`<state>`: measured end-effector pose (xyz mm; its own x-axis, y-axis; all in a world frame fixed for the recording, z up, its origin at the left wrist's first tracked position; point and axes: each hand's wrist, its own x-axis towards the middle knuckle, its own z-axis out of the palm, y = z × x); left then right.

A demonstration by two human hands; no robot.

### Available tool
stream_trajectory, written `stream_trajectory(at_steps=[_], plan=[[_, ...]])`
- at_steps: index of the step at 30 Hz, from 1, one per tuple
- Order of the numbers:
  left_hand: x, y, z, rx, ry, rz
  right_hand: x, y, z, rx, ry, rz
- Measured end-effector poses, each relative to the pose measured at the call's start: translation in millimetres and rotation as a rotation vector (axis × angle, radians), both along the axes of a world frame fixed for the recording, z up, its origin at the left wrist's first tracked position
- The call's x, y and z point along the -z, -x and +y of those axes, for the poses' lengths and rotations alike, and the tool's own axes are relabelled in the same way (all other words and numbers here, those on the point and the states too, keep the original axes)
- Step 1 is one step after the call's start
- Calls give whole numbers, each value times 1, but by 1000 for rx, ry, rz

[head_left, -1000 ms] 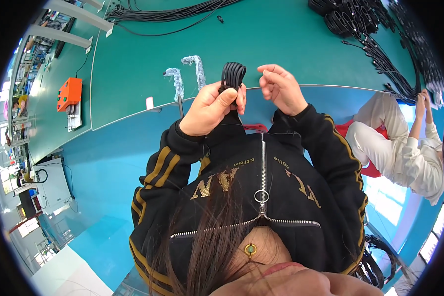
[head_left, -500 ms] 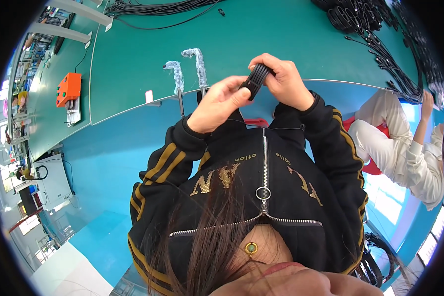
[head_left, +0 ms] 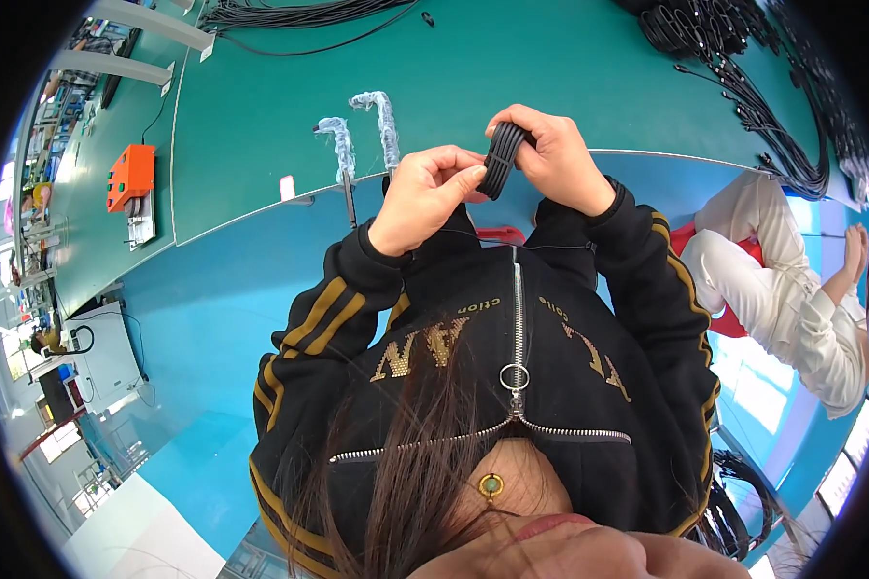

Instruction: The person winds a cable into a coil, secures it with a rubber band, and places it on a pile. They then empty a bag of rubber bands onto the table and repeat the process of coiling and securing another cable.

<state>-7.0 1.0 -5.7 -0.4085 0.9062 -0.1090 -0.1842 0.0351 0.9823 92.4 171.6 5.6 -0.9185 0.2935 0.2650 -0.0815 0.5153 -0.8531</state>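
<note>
A compact coil of black cable (head_left: pixel 504 162) is held up in front of me, near the table's front edge. My right hand (head_left: pixel 558 159) grips its right and upper side, fingers wrapped round it. On the other side, my left hand (head_left: pixel 433 193) pinches the coil's lower left edge between thumb and fingers. Parts of the coil are hidden behind the fingers. Left of my hands, two hook-shaped holders (head_left: pixel 386 130) wrapped in pale blue fluffy material stand at the table edge.
The green table (head_left: pixel 570 77) spans the far side. Bundles of black cables (head_left: pixel 705 39) lie at its right and a long cable bundle (head_left: pixel 299 14) at the far left. An orange box (head_left: pixel 131 178) sits left. A seated person in white (head_left: pixel 792 280) is at right.
My left fingers have shifted slightly on the coil, and more of its strands show. The person at right has drawn a hand back from the cables.
</note>
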Motion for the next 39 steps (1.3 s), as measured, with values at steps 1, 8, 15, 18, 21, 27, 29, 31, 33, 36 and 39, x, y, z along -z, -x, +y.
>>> stream_trajectory(at_steps=[1, 8, 15, 18, 21, 27, 29, 31, 33, 36, 39], plan=[[-1, -3, 0, -26, 30, 130, 3, 0, 0, 21, -7, 17], [-2, -30, 3, -224, -130, 922, 6, 4, -4, 112, 19, 36], [5, -25, 6, -439, -152, 921, 9, -11, 1, -162, 993, -16], [13, -24, 10, -404, -168, 1077, 16, -14, -23, -48, 887, 7], [11, -33, 16, -367, -125, 1080, 21, -14, -26, 37, 841, 46], [1, -38, 15, -302, -95, 995, -4, -33, 46, 138, 575, 34], [18, -36, 24, -222, -111, 960, 0, -52, 113, 377, -112, 129], [17, -35, 24, -188, -120, 958, 5, -66, 186, 531, -151, 108], [13, -34, 18, -171, -66, 957, 2, -71, 249, 829, -280, -71], [12, -36, 19, -145, -45, 941, 3, -87, 327, 984, -412, -157], [14, -35, 16, -144, 1, 935, 3, -75, 362, 973, -482, -269]])
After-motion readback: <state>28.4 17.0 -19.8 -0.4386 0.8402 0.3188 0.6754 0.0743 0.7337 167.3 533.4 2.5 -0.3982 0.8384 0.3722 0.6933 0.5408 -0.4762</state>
